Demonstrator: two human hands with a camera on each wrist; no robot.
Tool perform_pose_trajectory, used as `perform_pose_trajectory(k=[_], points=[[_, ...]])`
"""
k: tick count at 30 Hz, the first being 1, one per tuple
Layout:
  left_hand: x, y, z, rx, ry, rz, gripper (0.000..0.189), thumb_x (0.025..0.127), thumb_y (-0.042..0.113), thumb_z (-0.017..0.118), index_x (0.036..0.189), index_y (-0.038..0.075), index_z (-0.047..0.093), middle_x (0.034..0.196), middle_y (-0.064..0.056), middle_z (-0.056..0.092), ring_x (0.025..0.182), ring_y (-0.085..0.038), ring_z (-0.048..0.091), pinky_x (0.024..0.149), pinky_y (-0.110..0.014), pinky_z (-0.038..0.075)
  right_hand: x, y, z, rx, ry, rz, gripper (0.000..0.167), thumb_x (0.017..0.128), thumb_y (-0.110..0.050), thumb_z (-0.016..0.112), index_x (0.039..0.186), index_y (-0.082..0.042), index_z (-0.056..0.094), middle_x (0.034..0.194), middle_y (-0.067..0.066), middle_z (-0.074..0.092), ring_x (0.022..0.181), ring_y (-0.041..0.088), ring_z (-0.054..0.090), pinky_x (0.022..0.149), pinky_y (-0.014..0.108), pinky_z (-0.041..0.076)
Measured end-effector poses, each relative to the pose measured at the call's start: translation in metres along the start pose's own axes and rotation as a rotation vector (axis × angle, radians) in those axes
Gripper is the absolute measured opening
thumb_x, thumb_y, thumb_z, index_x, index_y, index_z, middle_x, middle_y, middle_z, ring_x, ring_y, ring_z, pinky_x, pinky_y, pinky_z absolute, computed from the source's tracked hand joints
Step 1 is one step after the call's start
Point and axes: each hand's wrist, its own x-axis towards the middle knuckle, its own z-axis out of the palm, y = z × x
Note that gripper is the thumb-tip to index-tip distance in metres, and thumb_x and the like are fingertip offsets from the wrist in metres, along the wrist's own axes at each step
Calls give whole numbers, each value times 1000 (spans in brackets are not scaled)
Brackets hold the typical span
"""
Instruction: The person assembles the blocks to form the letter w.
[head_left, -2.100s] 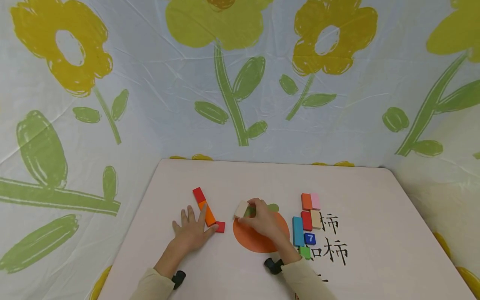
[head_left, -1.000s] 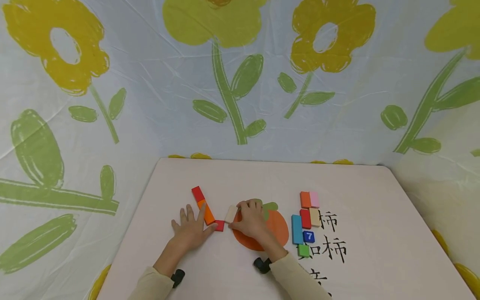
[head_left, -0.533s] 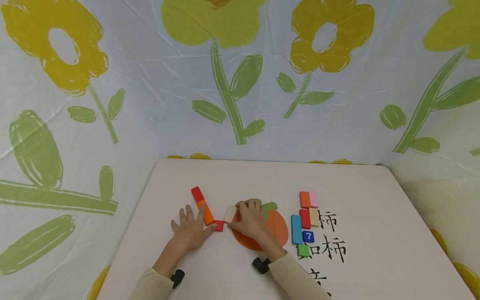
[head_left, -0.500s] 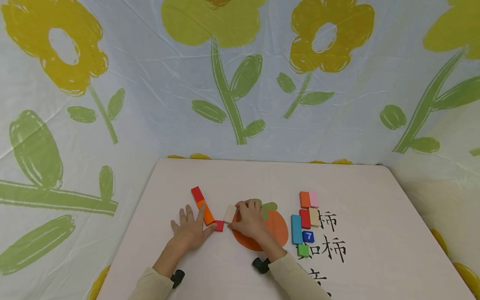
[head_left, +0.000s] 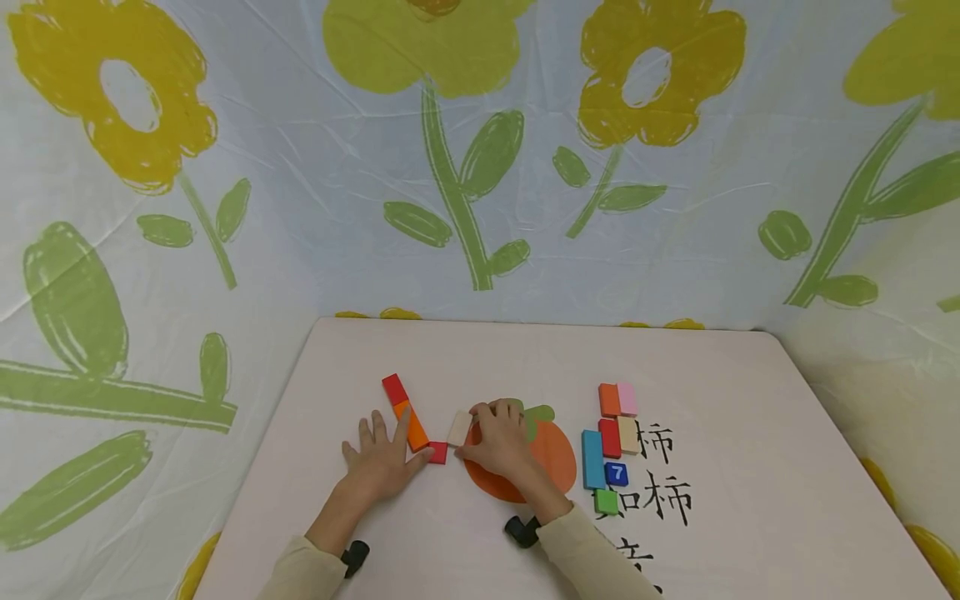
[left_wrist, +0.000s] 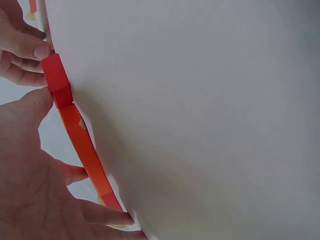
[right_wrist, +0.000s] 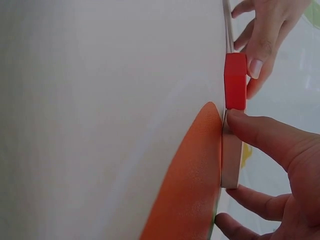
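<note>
The left hand [head_left: 378, 462] lies with spread, straight fingers beside a slanted row of blocks. Its index finger touches the orange block [head_left: 414, 432], and its thumb rests at the small red block [head_left: 438, 452]. Another red block [head_left: 394, 390] tops the row at its far end. Between thumb and fingers, the right hand [head_left: 502, 442] pinches a pale wooden block [head_left: 460, 428], which lies flat and slanted. In the right wrist view, one end of that pale block [right_wrist: 231, 160] meets the red block [right_wrist: 235, 82]. The thumb covers part of its near end.
To the right stand more blocks: orange [head_left: 610, 400], pink [head_left: 627, 399], red [head_left: 611, 437], beige [head_left: 628, 434], light blue [head_left: 593, 459], dark blue with a 7 [head_left: 617, 474] and green [head_left: 607, 502]. An orange persimmon print [head_left: 557, 467] and black characters mark the tabletop [head_left: 720, 383]. Flowered cloth surrounds it.
The right hand has brought the pale block leftward and down from over the persimmon print to the small red block. During the last second both hands have stayed nearly still.
</note>
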Motion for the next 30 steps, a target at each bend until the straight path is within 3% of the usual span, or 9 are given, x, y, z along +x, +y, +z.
perform_pose_trajectory(k=[16,20,25,30], points=[[0,2,1,-16,8,13,90,94,63,55,159,9,25,153,-42,19,138,-65,16,98,-84,13,-3,5,-1,9,10,-15,64,75,-39,88,123,-7,60,121,19,52,118,39,41,99,59,33],[0,1,1,-11,30,27,87,95,61,56,159,11,25,155,-39,19,139,-62,16,100,-83,12,-3,10,-4,78,-7,-15,70,76,-38,88,130,-5,57,125,19,50,121,38,41,99,55,37],[2,-1,0,25,110,156,71,98,53,56,158,22,33,156,-32,25,142,-58,15,104,-79,12,-11,21,-18,254,-18,-26,68,81,-30,84,136,-3,54,136,19,47,125,35,43,95,51,46],[8,-6,0,84,159,309,57,99,43,59,153,29,44,154,-29,32,141,-57,19,105,-77,18,-26,30,-41,399,-25,-45,62,88,-25,77,139,-3,50,132,19,49,119,35,47,93,51,49]])
